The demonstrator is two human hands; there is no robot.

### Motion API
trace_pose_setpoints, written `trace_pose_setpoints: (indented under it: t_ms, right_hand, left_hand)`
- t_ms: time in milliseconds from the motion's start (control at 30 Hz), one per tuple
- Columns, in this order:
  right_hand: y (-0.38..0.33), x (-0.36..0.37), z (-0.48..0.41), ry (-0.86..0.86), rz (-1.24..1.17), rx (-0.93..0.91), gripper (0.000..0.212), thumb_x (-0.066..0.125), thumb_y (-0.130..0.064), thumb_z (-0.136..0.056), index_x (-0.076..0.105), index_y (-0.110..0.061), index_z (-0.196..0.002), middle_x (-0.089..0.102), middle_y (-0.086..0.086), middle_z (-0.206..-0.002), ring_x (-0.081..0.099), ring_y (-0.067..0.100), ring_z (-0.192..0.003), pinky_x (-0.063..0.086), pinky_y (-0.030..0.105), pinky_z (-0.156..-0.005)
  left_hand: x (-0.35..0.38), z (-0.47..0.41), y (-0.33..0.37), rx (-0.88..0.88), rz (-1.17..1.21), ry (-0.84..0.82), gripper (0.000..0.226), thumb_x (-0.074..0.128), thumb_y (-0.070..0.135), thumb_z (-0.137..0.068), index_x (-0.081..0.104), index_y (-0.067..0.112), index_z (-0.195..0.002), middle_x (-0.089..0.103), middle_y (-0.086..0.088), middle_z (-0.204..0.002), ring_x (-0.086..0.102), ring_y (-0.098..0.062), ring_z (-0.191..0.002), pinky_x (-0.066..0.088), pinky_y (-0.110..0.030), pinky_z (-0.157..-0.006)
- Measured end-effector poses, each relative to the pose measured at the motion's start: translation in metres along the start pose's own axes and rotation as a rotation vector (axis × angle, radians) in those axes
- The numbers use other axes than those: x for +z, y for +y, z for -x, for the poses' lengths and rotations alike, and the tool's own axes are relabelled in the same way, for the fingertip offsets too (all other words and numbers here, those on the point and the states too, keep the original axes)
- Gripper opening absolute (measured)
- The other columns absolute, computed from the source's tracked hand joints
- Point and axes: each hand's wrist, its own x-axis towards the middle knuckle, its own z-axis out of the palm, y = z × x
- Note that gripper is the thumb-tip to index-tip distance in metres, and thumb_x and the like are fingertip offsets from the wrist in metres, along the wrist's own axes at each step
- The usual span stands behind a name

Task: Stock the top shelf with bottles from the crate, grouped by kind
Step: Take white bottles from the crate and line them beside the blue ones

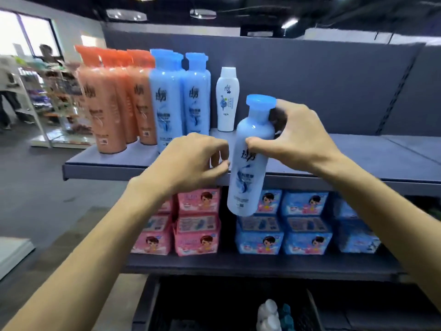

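My right hand (298, 137) grips a light blue bottle (250, 163) with a blue cap by its neck and shoulder, held upright in front of the top shelf's (107, 167) front edge. My left hand (193, 161) is beside the bottle's left side with fingers curled, fingertips close to it; contact is unclear. On the top shelf stand several orange bottles (112, 101) at the left, then blue bottles (181, 99), then one small white bottle (228, 99). The black crate (214, 306) sits at the bottom, with white bottles (268, 314) and a teal one inside.
The right part of the top shelf (381, 149) is bare. The lower shelf holds pink boxes (195, 223) and blue boxes (286, 223). Another display rack (55, 96) and a person stand in the aisle at the far left.
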Motion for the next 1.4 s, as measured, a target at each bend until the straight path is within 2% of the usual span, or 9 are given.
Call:
trace_pose_setpoints:
  t_ms: [167, 300, 500, 700, 767, 833, 933, 1200, 1400]
  right_hand:
    - [-0.014, -0.004, -0.049, 0.045, -0.010, -0.010, 0.036, 0.068, -0.044, -0.061, 0.068, -0.017, -0.085, 0.073, -0.003, -0.082, 0.069, 0.020, -0.080, 0.060, 0.040, -0.070]
    - [-0.019, 0.009, -0.078, 0.067, -0.015, -0.028, 0.026, 0.067, -0.043, -0.064, 0.069, -0.023, -0.081, 0.072, -0.012, -0.076, 0.066, 0.002, -0.068, 0.055, 0.021, -0.059]
    - [-0.019, 0.039, -0.109, 0.049, 0.020, -0.035, 0.026, 0.068, -0.043, -0.065, 0.067, -0.024, -0.082, 0.069, -0.013, -0.073, 0.060, -0.001, -0.064, 0.050, 0.018, -0.058]
    - [-0.018, 0.060, -0.121, 0.029, -0.002, -0.008, 0.038, 0.066, -0.045, -0.066, 0.068, -0.021, -0.095, 0.073, -0.006, -0.087, 0.068, 0.012, -0.080, 0.059, 0.033, -0.073]
    - [-0.014, 0.060, -0.118, 0.036, 0.005, 0.003, 0.041, 0.067, -0.046, -0.066, 0.065, -0.023, -0.100, 0.072, -0.008, -0.092, 0.068, 0.006, -0.080, 0.059, 0.028, -0.070]
    - [-0.004, 0.059, -0.107, 0.019, -0.003, 0.034, 0.047, 0.073, -0.043, -0.067, 0.061, -0.025, -0.109, 0.071, -0.012, -0.097, 0.066, -0.004, -0.079, 0.054, 0.012, -0.061]
    - [0.017, 0.066, -0.081, -0.126, 0.057, 0.094, 0.057, 0.085, -0.041, -0.069, 0.058, -0.024, -0.116, 0.069, -0.012, -0.105, 0.065, -0.005, -0.085, 0.045, 0.000, -0.065]
    - [0.038, 0.107, -0.049, -0.156, 0.046, 0.127, 0.050, 0.082, -0.042, -0.078, 0.057, -0.016, -0.114, 0.067, -0.008, -0.113, 0.062, -0.005, -0.083, 0.049, 0.004, -0.070]
    - [0.030, 0.124, -0.066, -0.200, 0.075, 0.125, 0.046, 0.076, -0.039, -0.085, 0.056, -0.011, -0.115, 0.069, 0.004, -0.114, 0.067, 0.019, -0.098, 0.055, 0.039, -0.087]
  left_hand:
    - [-0.025, -0.016, -0.017, -0.026, -0.079, 0.124, 0.015, 0.052, 0.042, -0.085, 0.059, 0.028, -0.083, 0.059, 0.013, -0.075, 0.055, -0.012, -0.072, 0.043, -0.030, -0.061]
    - [-0.028, -0.019, -0.029, -0.061, -0.099, 0.141, 0.015, 0.053, 0.042, -0.086, 0.059, 0.028, -0.083, 0.057, 0.014, -0.078, 0.056, -0.011, -0.074, 0.045, -0.030, -0.062]
    - [-0.021, -0.010, -0.057, -0.162, -0.130, 0.116, 0.016, 0.052, 0.043, -0.087, 0.059, 0.029, -0.085, 0.058, 0.012, -0.081, 0.055, -0.011, -0.075, 0.042, -0.029, -0.061]
    - [-0.010, -0.004, -0.078, -0.237, -0.141, 0.128, 0.017, 0.053, 0.043, -0.087, 0.057, 0.029, -0.078, 0.055, 0.013, -0.075, 0.053, -0.011, -0.071, 0.032, -0.027, -0.056]
    - [-0.005, -0.004, -0.080, -0.241, -0.128, 0.126, 0.016, 0.053, 0.043, -0.087, 0.056, 0.030, -0.078, 0.056, 0.012, -0.076, 0.053, -0.010, -0.070, 0.033, -0.027, -0.056]
    - [0.001, -0.004, -0.079, -0.237, -0.115, 0.120, 0.015, 0.052, 0.043, -0.086, 0.055, 0.030, -0.078, 0.056, 0.013, -0.077, 0.053, -0.010, -0.071, 0.033, -0.026, -0.057]
    - [0.007, -0.006, -0.077, -0.220, -0.097, 0.112, 0.014, 0.053, 0.042, -0.086, 0.052, 0.032, -0.076, 0.054, 0.013, -0.076, 0.051, -0.010, -0.070, 0.032, -0.026, -0.056]
    - [0.013, -0.003, -0.082, -0.215, -0.099, 0.112, 0.019, 0.052, 0.046, -0.087, 0.056, 0.030, -0.078, 0.049, 0.014, -0.071, 0.049, -0.010, -0.069, 0.029, -0.026, -0.055]
    - [0.009, -0.003, -0.088, -0.231, -0.109, 0.115, 0.021, 0.051, 0.049, -0.086, 0.055, 0.031, -0.077, 0.051, 0.014, -0.071, 0.048, -0.010, -0.069, 0.032, -0.027, -0.058]
